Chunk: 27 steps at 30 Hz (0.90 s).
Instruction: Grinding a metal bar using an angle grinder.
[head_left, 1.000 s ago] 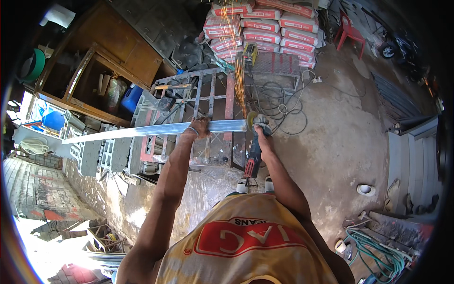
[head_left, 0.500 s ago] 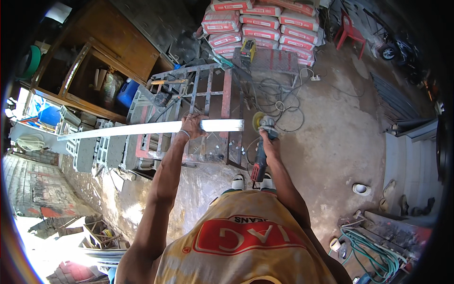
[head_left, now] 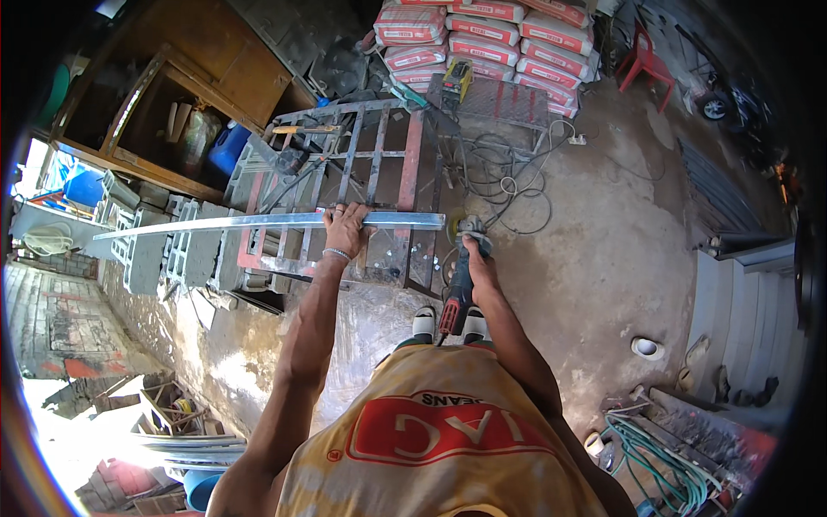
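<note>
A long, shiny metal bar point(head_left: 276, 221) lies across a paint-worn steel frame point(head_left: 412, 164), its right end jutting past the frame's edge. My left hand point(head_left: 346, 228) grips the bar near that right part, fingers over its top and a bracelet at the wrist. An angle grinder point(head_left: 457, 297) is in my right hand point(head_left: 481, 269), which wraps around it just behind the head. The grinder's yellowish disc point(head_left: 457, 224) stands right by the bar's end; whether they touch I cannot tell. No sparks show.
Grey hollow blocks point(head_left: 181, 250) support the bar's left side. A hammer-like tool with a wooden handle point(head_left: 306, 129) rests on the frame. Coiled cables point(head_left: 512, 194) lie on the floor beyond the grinder. Stacked red-and-white bags point(head_left: 482, 47) and a red chair point(head_left: 646, 65) stand farther back.
The grinder has come left, bringing its disc up to the bar's end. The bar has turned or tipped, so its bright face looks narrower. My left hand still holds it.
</note>
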Tool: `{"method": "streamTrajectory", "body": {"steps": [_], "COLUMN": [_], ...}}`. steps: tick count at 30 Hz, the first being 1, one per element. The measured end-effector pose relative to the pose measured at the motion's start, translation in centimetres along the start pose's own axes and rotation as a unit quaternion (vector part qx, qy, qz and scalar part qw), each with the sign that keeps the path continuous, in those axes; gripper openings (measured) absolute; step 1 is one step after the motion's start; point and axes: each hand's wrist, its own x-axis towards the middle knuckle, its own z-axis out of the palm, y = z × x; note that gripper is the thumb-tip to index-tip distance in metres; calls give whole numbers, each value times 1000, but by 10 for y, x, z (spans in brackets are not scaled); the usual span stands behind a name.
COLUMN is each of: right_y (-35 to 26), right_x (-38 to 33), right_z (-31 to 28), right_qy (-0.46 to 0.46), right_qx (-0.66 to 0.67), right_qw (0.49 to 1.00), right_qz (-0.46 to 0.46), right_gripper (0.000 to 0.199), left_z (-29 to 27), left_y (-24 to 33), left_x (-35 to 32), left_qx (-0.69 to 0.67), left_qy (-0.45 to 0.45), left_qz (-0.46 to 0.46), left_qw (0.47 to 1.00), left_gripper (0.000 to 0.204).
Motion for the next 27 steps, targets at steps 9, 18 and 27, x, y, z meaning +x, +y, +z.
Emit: {"method": "streamTrajectory", "body": {"steps": [9,18,27], "right_y": [-13,-22,-32], "right_x": [-26,-36,-40], "right_z": [11,9,10], "right_qy": [-7,-17,-33], "right_qx": [5,5,1], "right_qw": [1000,1000,999], "right_qz": [16,22,-11], "right_gripper": [60,46,55], "left_z": [2,-1,-1], "left_y": [3,7,7], "left_x": [0,2,1], "left_qx": [4,12,10], "left_qy": [-1,9,-1], "left_qz": [-16,-13,-15], "left_qw": [1000,1000,1000], "left_gripper": [40,39,41]}}
